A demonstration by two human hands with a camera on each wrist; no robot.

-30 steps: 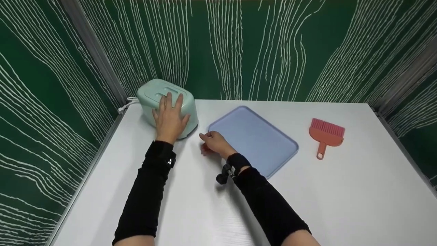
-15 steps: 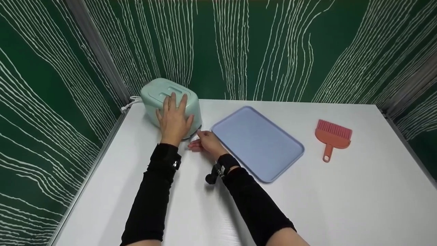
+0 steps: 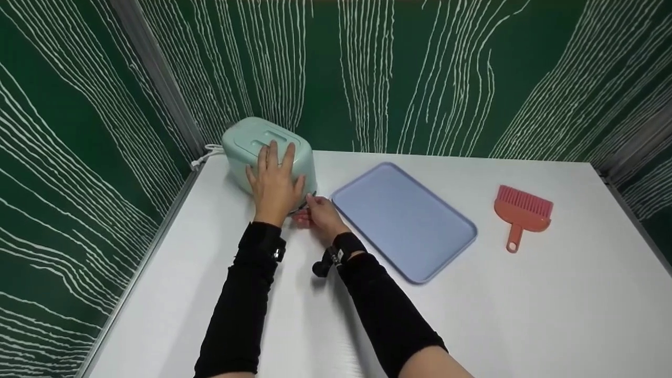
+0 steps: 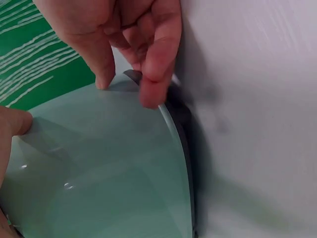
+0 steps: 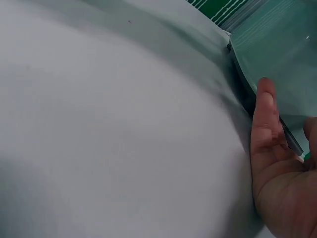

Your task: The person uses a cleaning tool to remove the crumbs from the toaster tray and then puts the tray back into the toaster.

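A mint-green toaster [image 3: 247, 168] with two slots on top and a dark base stands at the back left of the table. My left hand [image 3: 273, 186] rests on its near side, fingers spread and fingertips over the top edge. At the toaster's lower right end, my right hand [image 3: 325, 218] has its thumb and fingers either side of the corner. In the left wrist view the right hand [image 4: 143, 44] shows curled, a fingertip at the dark base edge. The right wrist view shows a thin dark strip [image 5: 291, 139] at the base, between thumb and fingers.
A pale blue tray [image 3: 404, 220] lies on the white table [image 3: 525, 304], just right of my right hand. Farther right is a red brush with an orange dustpan [image 3: 522, 215]. A white cord [image 3: 207, 155] runs behind the toaster. Green walls [image 3: 357, 79] rise at the back and sides.
My right hand has moved left and up from beside the tray to the toaster's lower corner. The left hand stays on the toaster. The whole view has shifted slightly.
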